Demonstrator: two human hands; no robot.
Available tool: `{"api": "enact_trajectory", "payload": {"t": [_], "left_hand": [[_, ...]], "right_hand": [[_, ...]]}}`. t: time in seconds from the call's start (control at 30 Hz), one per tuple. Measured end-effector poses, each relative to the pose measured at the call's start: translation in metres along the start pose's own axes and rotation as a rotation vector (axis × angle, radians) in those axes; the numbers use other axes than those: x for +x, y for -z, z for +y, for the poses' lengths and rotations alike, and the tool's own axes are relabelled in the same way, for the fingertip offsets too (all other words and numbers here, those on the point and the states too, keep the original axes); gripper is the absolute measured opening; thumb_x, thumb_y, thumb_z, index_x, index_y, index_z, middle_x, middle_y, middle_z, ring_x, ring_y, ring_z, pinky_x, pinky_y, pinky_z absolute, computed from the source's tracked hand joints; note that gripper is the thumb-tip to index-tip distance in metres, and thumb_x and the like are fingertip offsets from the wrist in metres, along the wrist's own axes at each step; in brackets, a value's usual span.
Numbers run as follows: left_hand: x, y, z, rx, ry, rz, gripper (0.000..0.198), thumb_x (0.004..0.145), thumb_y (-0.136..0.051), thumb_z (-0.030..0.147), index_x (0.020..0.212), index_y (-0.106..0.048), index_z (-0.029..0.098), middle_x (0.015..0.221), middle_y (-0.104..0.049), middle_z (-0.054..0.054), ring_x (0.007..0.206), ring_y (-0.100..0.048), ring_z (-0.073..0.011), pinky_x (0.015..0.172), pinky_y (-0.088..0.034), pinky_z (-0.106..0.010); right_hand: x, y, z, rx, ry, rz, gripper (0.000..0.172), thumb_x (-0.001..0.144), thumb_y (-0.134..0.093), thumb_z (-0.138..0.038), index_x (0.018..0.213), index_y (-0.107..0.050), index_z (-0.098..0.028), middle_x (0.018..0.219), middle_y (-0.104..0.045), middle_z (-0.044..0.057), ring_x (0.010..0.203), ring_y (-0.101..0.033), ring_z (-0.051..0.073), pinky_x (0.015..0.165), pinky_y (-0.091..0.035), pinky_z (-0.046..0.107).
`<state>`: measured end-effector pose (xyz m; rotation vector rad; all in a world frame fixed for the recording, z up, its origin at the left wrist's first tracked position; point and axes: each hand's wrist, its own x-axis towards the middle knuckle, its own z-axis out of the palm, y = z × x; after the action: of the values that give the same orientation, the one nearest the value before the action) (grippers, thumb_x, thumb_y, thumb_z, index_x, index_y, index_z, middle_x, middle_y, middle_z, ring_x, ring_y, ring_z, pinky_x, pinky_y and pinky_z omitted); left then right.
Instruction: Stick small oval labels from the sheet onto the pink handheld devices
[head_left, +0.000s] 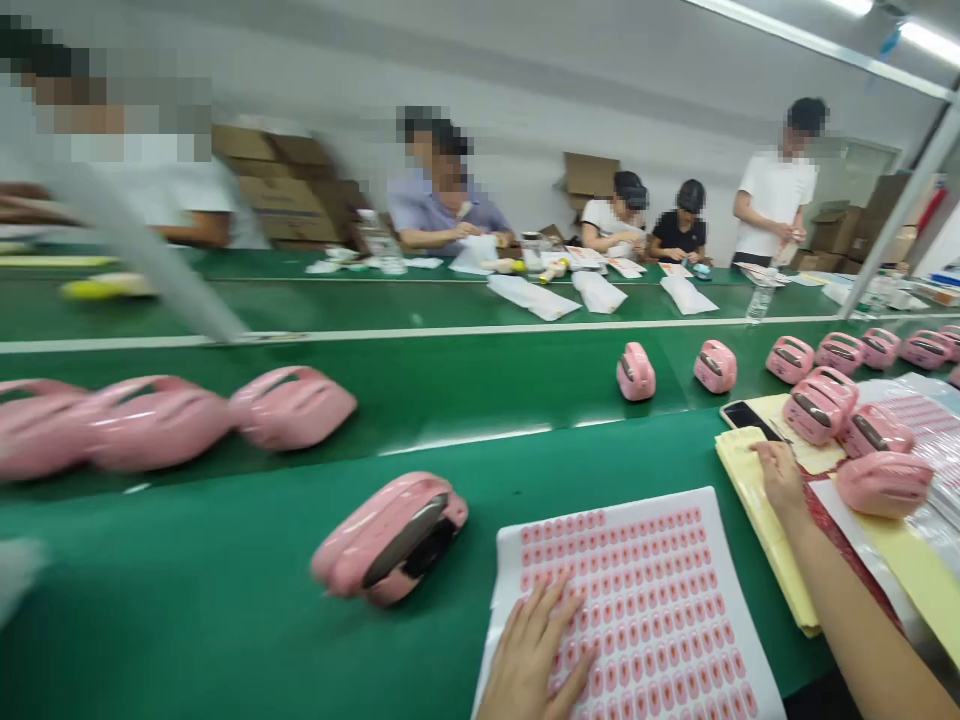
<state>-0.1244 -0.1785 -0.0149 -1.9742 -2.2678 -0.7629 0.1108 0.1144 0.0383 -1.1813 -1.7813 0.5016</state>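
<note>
My left hand point(536, 650) lies flat with fingers spread on a white sheet of small pink stickers point(660, 600) at the near edge of the green bench. It holds nothing. A pink plastic housing point(390, 538) lies on its side just left of the sheet. My right hand point(780, 478) reaches out to the right and rests, fingers extended, on a stack of yellow paper point(757, 500), beside a dark phone point(750, 418). Several more pink housings point(817, 405) stand just beyond that hand.
A green conveyor belt point(480, 380) carries pink housings: three blurred at the left point(150, 420), two in the middle point(636, 372), several at the right point(855, 350). Several other people work across the far bench among white bags, a water bottle point(759, 298) and cardboard boxes.
</note>
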Motion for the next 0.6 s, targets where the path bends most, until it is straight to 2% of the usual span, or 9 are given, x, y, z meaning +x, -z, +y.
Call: {"api": "enact_trajectory", "payload": {"t": [0.1,0.17,0.23,0.3,0.37,0.4,0.47,0.5,0.6], "left_hand": [[-0.004,0.010,0.014,-0.150,0.076,0.144,0.029,0.082,-0.054,0.033,0.106,-0.067,0.026,0.121,-0.064,-0.009,0.112,-0.058,-0.0277,0.092,-0.050,-0.043],[-0.009,0.023,0.019,-0.300,0.146,0.254,0.024,0.083,-0.053,0.032,0.101,-0.069,0.026,0.113,-0.069,-0.009,0.104,-0.064,-0.0246,0.087,-0.053,-0.036],[-0.015,0.045,0.016,-0.435,0.211,0.381,0.020,0.084,-0.053,0.031,0.094,-0.070,0.026,0.102,-0.072,-0.006,0.094,-0.067,-0.0218,0.082,-0.055,-0.032],[-0.016,0.074,0.004,-0.510,0.330,0.577,0.017,0.082,-0.055,0.031,0.087,-0.071,0.026,0.092,-0.074,-0.004,0.088,-0.068,-0.0215,0.080,-0.055,-0.032],[-0.010,0.104,-0.017,-0.567,0.534,0.769,0.013,0.079,-0.059,0.031,0.083,-0.070,0.025,0.087,-0.073,-0.002,0.087,-0.066,-0.0222,0.083,-0.052,-0.035],[-0.004,0.119,-0.032,-0.648,0.610,0.811,0.010,0.075,-0.062,0.029,0.079,-0.070,0.024,0.082,-0.073,-0.002,0.084,-0.066,-0.0219,0.083,-0.051,-0.034],[0.013,0.143,-0.066,-0.952,0.747,0.984,0.007,0.072,-0.061,0.023,0.074,-0.067,0.022,0.064,-0.068,0.000,0.067,-0.064,-0.0187,0.072,-0.053,-0.032],[0.023,0.152,-0.084,-1.128,0.842,0.991,0.008,0.073,-0.057,0.021,0.073,-0.065,0.020,0.060,-0.066,0.000,0.064,-0.063,-0.0177,0.068,-0.053,-0.031],[0.051,0.166,-0.141,-1.180,0.963,1.000,0.017,0.082,-0.046,0.015,0.071,-0.058,0.018,0.060,-0.061,0.001,0.057,-0.060,-0.0127,0.058,-0.050,-0.025]], "right_hand": [[-0.003,-0.003,0.008,-0.019,0.073,-0.056,0.063,0.077,-0.039,-0.067,0.108,-0.060,-0.018,0.104,-0.059,0.015,0.098,-0.054,0.032,0.089,-0.041,0.049],[-0.004,-0.008,0.016,-0.172,0.216,-0.076,0.069,0.079,-0.037,-0.066,0.125,-0.050,-0.016,0.112,-0.057,0.018,0.105,-0.052,0.035,0.091,-0.040,0.052],[-0.005,-0.013,0.022,-0.313,0.341,-0.093,0.076,0.081,-0.034,-0.064,0.135,-0.039,-0.011,0.117,-0.055,0.021,0.110,-0.051,0.038,0.091,-0.041,0.052],[-0.007,-0.016,0.027,-0.416,0.422,-0.122,0.079,0.082,-0.032,-0.063,0.139,-0.030,-0.007,0.120,-0.053,0.024,0.113,-0.050,0.039,0.089,-0.043,0.051],[-0.009,-0.017,0.031,-0.507,0.473,-0.147,0.080,0.083,-0.030,-0.061,0.141,-0.024,-0.006,0.121,-0.053,0.024,0.115,-0.050,0.040,0.087,-0.045,0.051],[-0.010,-0.017,0.034,-0.546,0.490,-0.156,0.079,0.083,-0.029,-0.060,0.142,-0.022,-0.007,0.120,-0.054,0.024,0.115,-0.050,0.040,0.086,-0.045,0.051],[-0.011,-0.017,0.039,-0.602,0.511,-0.161,0.077,0.084,-0.027,-0.057,0.143,-0.021,-0.007,0.119,-0.056,0.024,0.113,-0.052,0.040,0.085,-0.046,0.051],[-0.011,-0.017,0.042,-0.618,0.518,-0.160,0.076,0.084,-0.026,-0.056,0.143,-0.021,-0.008,0.118,-0.056,0.023,0.113,-0.053,0.040,0.084,-0.047,0.051],[-0.014,-0.018,0.050,-0.647,0.543,-0.164,0.071,0.084,-0.026,-0.052,0.143,-0.023,-0.012,0.119,-0.057,0.021,0.111,-0.055,0.039,0.084,-0.047,0.051]]}}
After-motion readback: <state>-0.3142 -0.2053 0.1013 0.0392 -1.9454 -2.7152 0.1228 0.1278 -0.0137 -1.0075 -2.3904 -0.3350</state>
